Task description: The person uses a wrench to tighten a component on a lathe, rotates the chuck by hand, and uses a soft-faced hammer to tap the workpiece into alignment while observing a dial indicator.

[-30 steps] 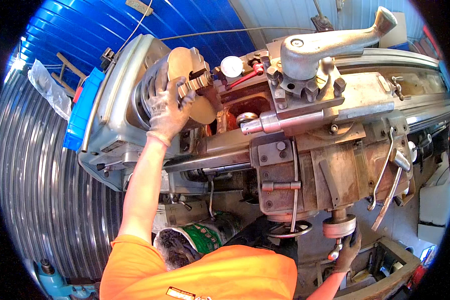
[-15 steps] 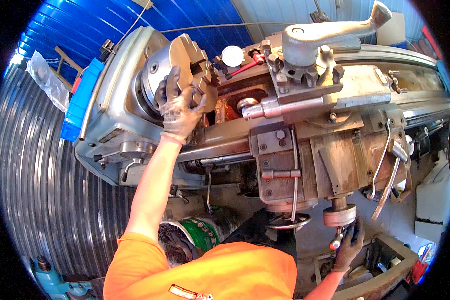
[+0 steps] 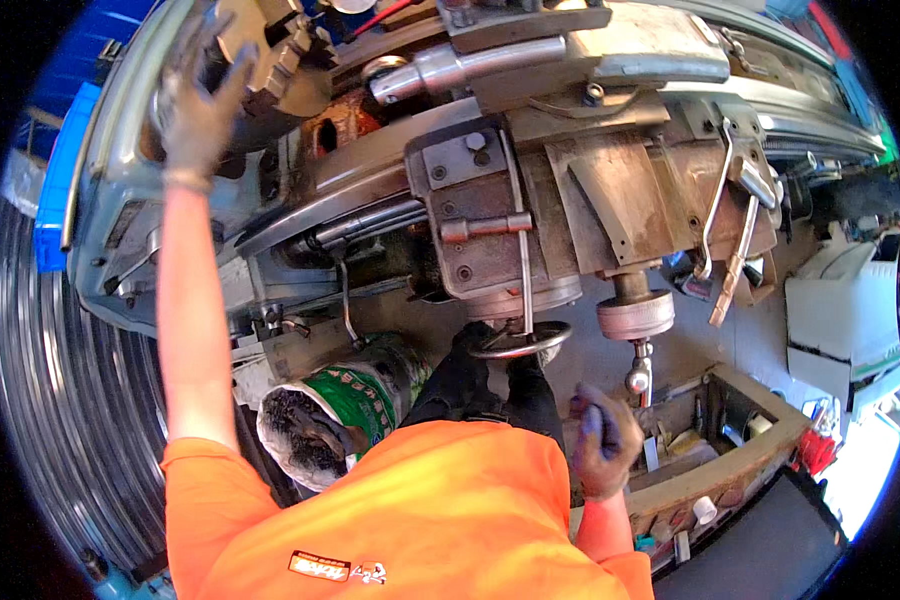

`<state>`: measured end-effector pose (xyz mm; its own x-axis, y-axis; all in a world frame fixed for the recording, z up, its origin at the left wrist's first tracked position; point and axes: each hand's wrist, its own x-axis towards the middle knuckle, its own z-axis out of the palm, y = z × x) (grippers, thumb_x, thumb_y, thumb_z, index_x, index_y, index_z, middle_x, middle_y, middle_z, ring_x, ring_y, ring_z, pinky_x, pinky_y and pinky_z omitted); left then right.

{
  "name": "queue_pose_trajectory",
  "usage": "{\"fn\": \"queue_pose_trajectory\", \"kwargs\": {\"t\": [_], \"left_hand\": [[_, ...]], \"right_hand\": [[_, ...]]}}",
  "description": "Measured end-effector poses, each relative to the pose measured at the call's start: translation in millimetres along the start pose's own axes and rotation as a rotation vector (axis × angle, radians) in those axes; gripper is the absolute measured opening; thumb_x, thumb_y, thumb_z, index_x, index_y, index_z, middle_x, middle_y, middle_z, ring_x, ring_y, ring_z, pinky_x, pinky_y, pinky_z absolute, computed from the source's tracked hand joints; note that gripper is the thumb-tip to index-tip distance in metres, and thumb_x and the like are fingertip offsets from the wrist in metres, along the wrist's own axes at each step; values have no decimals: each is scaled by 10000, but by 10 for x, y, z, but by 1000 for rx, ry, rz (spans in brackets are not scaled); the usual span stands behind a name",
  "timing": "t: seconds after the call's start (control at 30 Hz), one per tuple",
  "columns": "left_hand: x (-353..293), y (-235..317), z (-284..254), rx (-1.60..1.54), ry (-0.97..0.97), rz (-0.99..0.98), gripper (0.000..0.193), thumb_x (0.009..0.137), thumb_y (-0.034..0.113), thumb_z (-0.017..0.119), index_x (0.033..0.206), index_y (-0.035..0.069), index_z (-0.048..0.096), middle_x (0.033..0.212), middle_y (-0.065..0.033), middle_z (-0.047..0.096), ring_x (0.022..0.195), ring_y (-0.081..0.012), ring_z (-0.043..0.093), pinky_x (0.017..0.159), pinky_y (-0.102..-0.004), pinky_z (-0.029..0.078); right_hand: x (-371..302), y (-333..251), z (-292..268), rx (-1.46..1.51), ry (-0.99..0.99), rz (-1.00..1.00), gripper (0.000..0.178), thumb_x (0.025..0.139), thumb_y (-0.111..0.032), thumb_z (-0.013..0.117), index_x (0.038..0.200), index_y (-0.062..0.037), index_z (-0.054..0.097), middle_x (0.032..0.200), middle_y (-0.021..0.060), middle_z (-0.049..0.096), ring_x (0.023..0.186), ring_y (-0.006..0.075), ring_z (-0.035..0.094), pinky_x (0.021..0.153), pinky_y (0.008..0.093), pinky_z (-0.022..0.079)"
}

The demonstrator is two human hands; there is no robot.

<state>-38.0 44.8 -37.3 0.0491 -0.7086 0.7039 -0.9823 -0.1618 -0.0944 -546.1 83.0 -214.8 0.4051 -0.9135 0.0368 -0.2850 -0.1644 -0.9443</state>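
A metal lathe stands in front of me. My left hand (image 3: 195,125), in a grey work glove, lies at the side of the lathe chuck (image 3: 295,85) with its fingers apart; motion blurs it. The chuck's stepped jaws show, while its upper part is cut off by the frame. My right hand (image 3: 606,445), in a dark glove, is near my body with its fingers curled, and I see nothing in them. It is apart from the small crank handle (image 3: 640,372) below the ringed dial (image 3: 636,316).
The carriage handwheel (image 3: 520,340) juts toward me. A boring bar (image 3: 470,70) points at the chuck. Below stand an open sack of dark scrap (image 3: 315,430) and a wooden tray (image 3: 790,430) with tools. Long levers (image 3: 735,255) hang from the carriage's right.
The view has tilted down and shifted right. My right hand has left the crank handle, come back toward my body and curled its fingers. My left hand remains by the chuck.
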Motion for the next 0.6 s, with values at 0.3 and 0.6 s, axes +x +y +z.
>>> {"fn": "queue_pose_trajectory", "kwargs": {"t": [0.3, 0.6], "left_hand": [[-1727, 745, -211, -108, -295, -296, 419, 789, 129, 734, 1191, 123, 613, 1350, -149, 497, 1238, -354, 484, 1047, -457, 386], [-1983, 773, -447, -112, -391, -436, 378, 808, 103, 707, 1176, 92, 621, 1281, -153, 556, 1187, -347, 528, 1012, -425, 426]], "right_hand": [[38, 1585, 1191, -656, -761, 370, 685, 840, -469, 635, 1317, -2, 483, 1107, 227, 640, 959, 377, 654, 819, 445, 535], [-588, 2597, 2241, 172, -632, 31, 525, 844, -214, 693, 1287, 20, 535, 1234, 179, 609, 1162, 316, 547, 1034, 397, 400]]}}
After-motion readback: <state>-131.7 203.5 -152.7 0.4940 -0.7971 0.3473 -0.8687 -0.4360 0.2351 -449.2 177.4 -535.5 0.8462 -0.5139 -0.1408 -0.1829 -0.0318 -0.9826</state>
